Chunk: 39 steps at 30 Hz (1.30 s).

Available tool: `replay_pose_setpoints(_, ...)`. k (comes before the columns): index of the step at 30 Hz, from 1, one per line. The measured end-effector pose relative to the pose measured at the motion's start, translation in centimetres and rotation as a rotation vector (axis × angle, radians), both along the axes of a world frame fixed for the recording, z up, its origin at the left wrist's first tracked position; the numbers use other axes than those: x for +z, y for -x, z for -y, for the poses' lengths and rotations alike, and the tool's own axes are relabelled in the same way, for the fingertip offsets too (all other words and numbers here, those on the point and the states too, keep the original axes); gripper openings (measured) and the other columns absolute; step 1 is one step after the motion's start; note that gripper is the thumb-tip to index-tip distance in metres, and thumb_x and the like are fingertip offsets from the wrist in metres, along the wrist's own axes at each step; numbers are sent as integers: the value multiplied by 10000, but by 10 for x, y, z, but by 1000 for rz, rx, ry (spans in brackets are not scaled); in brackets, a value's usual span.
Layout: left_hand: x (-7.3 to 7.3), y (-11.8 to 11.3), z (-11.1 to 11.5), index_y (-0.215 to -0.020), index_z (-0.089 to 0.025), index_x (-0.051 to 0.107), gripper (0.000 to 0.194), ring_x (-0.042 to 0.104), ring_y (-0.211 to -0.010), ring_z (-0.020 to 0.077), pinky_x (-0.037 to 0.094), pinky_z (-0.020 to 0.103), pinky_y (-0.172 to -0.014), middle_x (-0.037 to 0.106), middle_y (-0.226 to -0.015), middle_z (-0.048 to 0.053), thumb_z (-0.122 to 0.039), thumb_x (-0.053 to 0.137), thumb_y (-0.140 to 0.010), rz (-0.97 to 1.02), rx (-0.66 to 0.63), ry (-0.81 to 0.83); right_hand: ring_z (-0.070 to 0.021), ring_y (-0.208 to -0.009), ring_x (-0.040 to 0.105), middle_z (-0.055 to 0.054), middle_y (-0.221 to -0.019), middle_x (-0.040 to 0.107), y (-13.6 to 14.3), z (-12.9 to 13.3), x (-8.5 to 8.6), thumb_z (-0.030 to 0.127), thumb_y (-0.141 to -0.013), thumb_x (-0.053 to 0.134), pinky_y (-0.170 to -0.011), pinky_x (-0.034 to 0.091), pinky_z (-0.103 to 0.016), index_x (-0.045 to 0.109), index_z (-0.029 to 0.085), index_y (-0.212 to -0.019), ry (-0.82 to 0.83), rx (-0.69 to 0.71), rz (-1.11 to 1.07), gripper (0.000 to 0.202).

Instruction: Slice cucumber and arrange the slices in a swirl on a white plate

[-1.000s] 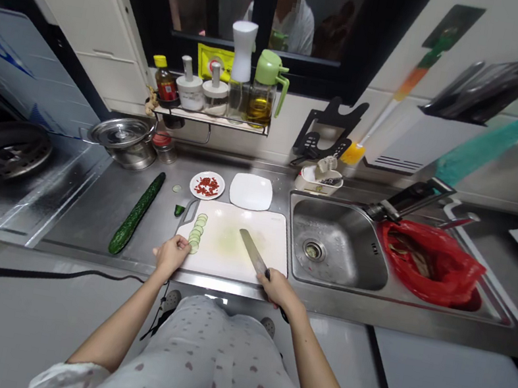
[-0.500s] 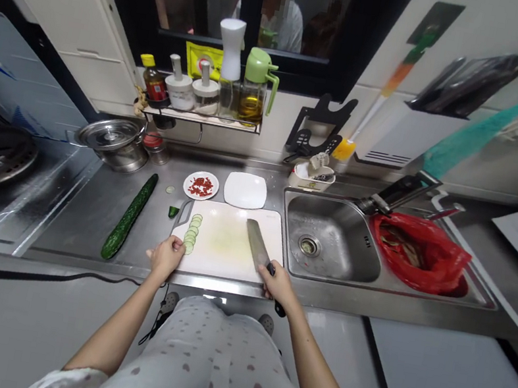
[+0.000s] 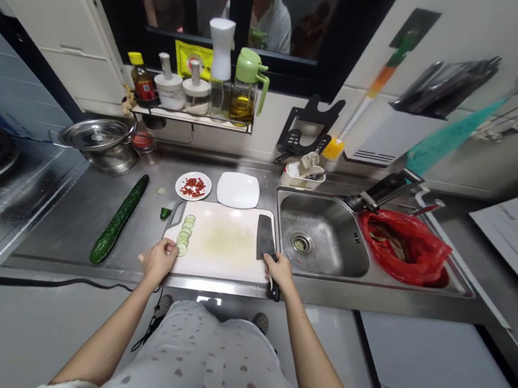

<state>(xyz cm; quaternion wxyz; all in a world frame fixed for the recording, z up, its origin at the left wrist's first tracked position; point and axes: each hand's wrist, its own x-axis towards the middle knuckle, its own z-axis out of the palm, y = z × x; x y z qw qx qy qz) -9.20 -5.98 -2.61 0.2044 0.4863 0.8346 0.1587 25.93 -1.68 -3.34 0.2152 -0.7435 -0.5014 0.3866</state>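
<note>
A row of overlapping cucumber slices (image 3: 186, 232) runs along the left side of the white cutting board (image 3: 221, 264). My left hand (image 3: 160, 260) is closed in a pinch at the near end of that row, its fingertips on the nearest slice. At the board's right edge, my right hand (image 3: 279, 271) grips the black handle of a kitchen knife (image 3: 265, 235), whose wide blade lies over the board and points away from me. Left of the board are a whole cucumber (image 3: 119, 219) and a small cucumber end (image 3: 165, 213).
Behind the board stand a plate of chopped red pieces (image 3: 192, 196) and a bare white plate (image 3: 236, 200). The sink (image 3: 332, 234) is to the right, with a red plastic bag (image 3: 406, 267) in it. A lidded pot (image 3: 108, 157) sits back left, below a seasoning shelf (image 3: 211, 121).
My right hand has shifted the knife right, to the board's edge, and turned its blade to point straighter away. The left hand stays by the slices. The whole view has shifted slightly.
</note>
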Motion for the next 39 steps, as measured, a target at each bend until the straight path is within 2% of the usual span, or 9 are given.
replay_pose_setpoints(4, 1, 0, 1, -960, -225, 660, 235, 607, -905, 248, 340, 358, -799, 701, -922, 50, -355, 554, -797, -4, 20, -64, -206, -786, 655, -107, -821, 693, 2, -3, 4, 357, -849, 525, -670, 440, -248, 630, 112, -992, -75, 71, 326, 303)
replay_pose_setpoints(7, 4, -4, -1, -969, -220, 663, 233, 597, -926, 252, 338, 363, -801, 689, -956, 60, -334, 558, -795, -20, 40, -131, -235, -952, 642, -166, -1010, 686, 6, -3, 11, 328, -878, 512, -769, 429, -266, 579, 82, -1162, -92, 108, 479, 382)
replay_pose_setpoints(15, 12, -27, -17, -945, -216, 664, 207, 600, -901, 214, 345, 344, -819, 682, -938, 50, -312, 563, -792, 104, 15, -219, -251, -973, 643, -184, -1051, 668, 20, -6, 35, 381, -924, 471, -770, 427, -286, 589, 112, -1120, 53, 203, 657, 352)
replay_pose_setpoints(20, 12, -45, -32, -961, -224, 656, 210, 609, -802, 176, 362, 335, -827, 692, -875, 20, -300, 566, -787, 194, -2, -225, -244, -1000, 626, -178, -1130, 622, 22, -10, 39, 396, -935, 454, -787, 424, -286, 569, 112, -1151, 80, 262, 686, 375)
replay_pose_setpoints(25, 10, -60, -53, -975, -224, 651, 240, 571, -670, 139, 405, 279, -731, 685, -807, 1, -329, 563, -777, 318, -29, -247, -256, -1027, 598, -165, -1180, 587, 21, -22, 44, 470, -925, 443, -822, 416, -328, 538, 151, -1228, 60, 257, 709, 449)
replay_pose_setpoints(27, 7, -64, -59, -972, -215, 647, 253, 558, -646, 129, 410, 256, -677, 673, -787, 1, -341, 567, -767, 367, -38, -256, -260, -1089, 554, -158, -1204, 578, 22, -36, 48, 476, -929, 425, -853, 400, -328, 523, 166, -1269, -29, 255, 699, 470)
replay_pose_setpoints(30, 0, -69, -62, -977, -203, 642, 272, 539, -603, 113, 406, 232, -619, 645, -741, -7, -346, 567, -758, 430, -39, -254, -262, -1138, 500, -149, -1187, 604, 27, -72, 54, 454, -936, 415, -911, 363, -328, 506, 158, -1311, -127, 291, 658, 487)
replay_pose_setpoints(35, -17, -70, -55, -994, -194, 642, 297, 527, -571, 102, 416, 218, -590, 624, -724, -15, -347, 573, -748, 476, -26, -220, -293, -1182, 463, -155, -1161, 634, 46, -146, 59, 393, -918, 458, -956, 327, -375, 562, 154, -1241, -81, 247, 615, 415)
replay_pose_setpoints(39, -24, -70, -58, -1013, -176, 647, 322, 566, -609, 115, 445, 226, -613, 649, -742, 6, -332, 595, -736, 550, -11, -195, -306, -1182, 483, -156, -1137, 646, 59, -187, 53, 332, -875, 511, -1005, 284, -426, 608, 138, -1151, 10, 264, 565, 351)
